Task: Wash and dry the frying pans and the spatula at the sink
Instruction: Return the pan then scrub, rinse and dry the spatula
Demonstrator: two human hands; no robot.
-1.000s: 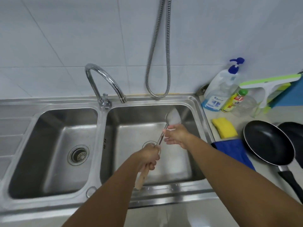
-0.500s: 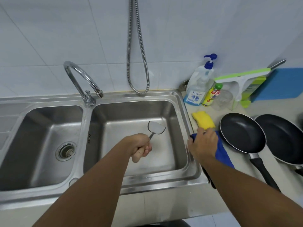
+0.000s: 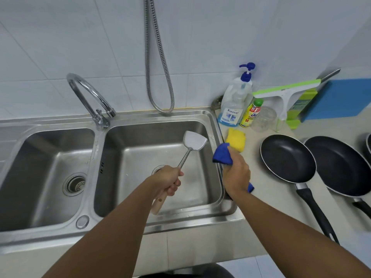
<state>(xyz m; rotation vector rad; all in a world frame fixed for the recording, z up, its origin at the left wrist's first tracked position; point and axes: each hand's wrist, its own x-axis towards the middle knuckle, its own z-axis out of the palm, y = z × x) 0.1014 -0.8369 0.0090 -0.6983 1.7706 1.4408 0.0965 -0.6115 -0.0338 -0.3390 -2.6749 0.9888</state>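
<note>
Spatula point(image 3: 192, 145) held over the right sink basin point(image 3: 202, 125), metal blade up toward 1 o'clock, wooden handle end pointing down toward 7 o'clock. Left hand point(image 3: 167, 182) closed in a fist around the handle where the metal shaft meets the wood. Right hand point(image 3: 236, 174) at 3 o'clock of the spatula, over the basin's right rim, fingers clenched on a bunched blue cloth point(image 3: 221, 155); cloth sticks out above the fist and a bit shows below the wrist side. Yellow sponge point(image 3: 235, 139) on the counter just beyond the cloth, at 12 o'clock of the right hand. Two black frying pans on the counter at 3 o'clock: near pan point(image 3: 288, 157) and far pan point(image 3: 337, 167), side by side, handles pointing toward 5 o'clock, both upright and empty. Soap pump bottle point(image 3: 234, 103) and small yellow bottle point(image 3: 251, 114) at 1 o'clock by the wall, green-white squeegee point(image 3: 285, 95) beside them. Tap point(image 3: 90, 97) at 10 o'clock, no water visible. Left basin point(image 3: 40, 157) at 9 o'clock.
</note>
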